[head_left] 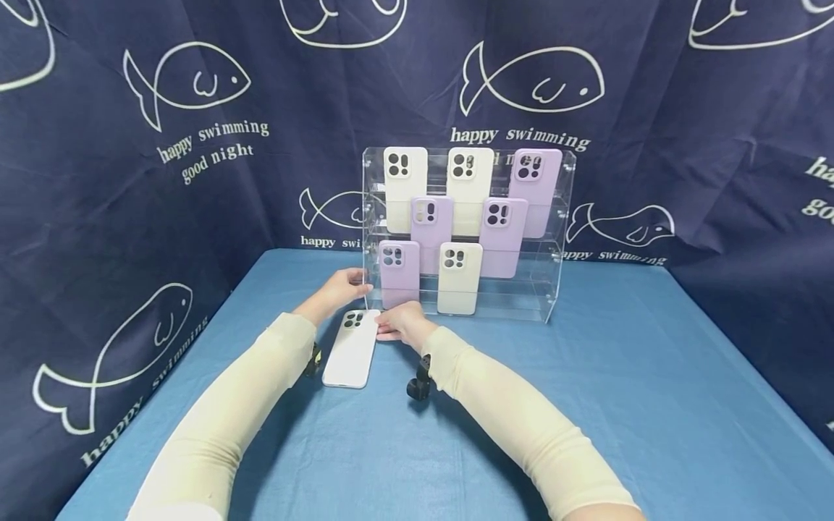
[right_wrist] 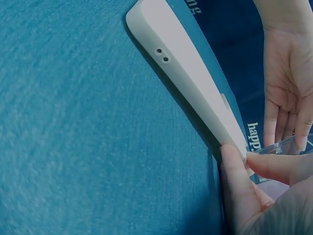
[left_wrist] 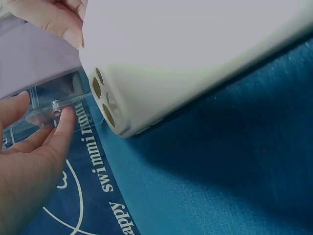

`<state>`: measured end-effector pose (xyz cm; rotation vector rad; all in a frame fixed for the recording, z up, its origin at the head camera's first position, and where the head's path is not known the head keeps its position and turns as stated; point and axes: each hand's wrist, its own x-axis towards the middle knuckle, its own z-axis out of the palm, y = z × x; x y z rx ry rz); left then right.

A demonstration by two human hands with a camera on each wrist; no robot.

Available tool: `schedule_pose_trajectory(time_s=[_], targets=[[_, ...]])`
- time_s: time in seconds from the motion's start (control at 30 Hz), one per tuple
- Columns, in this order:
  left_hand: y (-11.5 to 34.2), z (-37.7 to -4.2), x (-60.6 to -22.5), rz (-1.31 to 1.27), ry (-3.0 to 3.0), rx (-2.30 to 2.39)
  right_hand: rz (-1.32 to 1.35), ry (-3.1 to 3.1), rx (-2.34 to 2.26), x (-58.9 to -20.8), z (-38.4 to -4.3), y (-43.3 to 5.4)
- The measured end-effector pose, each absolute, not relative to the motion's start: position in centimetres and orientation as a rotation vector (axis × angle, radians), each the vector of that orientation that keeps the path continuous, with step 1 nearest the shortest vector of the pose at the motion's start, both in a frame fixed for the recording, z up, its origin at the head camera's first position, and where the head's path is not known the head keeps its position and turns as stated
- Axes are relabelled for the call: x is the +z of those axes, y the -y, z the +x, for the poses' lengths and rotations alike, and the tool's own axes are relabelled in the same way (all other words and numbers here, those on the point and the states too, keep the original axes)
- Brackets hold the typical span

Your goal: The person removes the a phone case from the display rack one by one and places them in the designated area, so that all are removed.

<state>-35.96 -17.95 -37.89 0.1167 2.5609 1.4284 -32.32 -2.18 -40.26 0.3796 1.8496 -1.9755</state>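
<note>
White phone case with camera cutouts lies at the front left of a clear acrylic tiered stand, over blue tablecloth; can't tell if one end is lifted. Right hand: thumb and finger pinch its camera-end corner. Left hand: thumb and fingers apart, about the stand's left edge; firm hold or mere touch, can't tell. Case probably light, slightly flexible, smooth, hard to break. Best taken by the long side rims.

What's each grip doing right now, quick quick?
Left grip: at the side edge of the clear stand; can't tell if it's open or closed.
Right grip: closed, pinching the white phone case that's off the stand.
</note>
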Motion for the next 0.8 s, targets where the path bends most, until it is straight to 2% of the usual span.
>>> schedule_pose_trajectory(time_s=[0.8], targets=[[17.93,-36.03,-37.62,0.09,-2.521,1.453,0.335,-1.867,-1.998,-40.95,-32.09,2.04]])
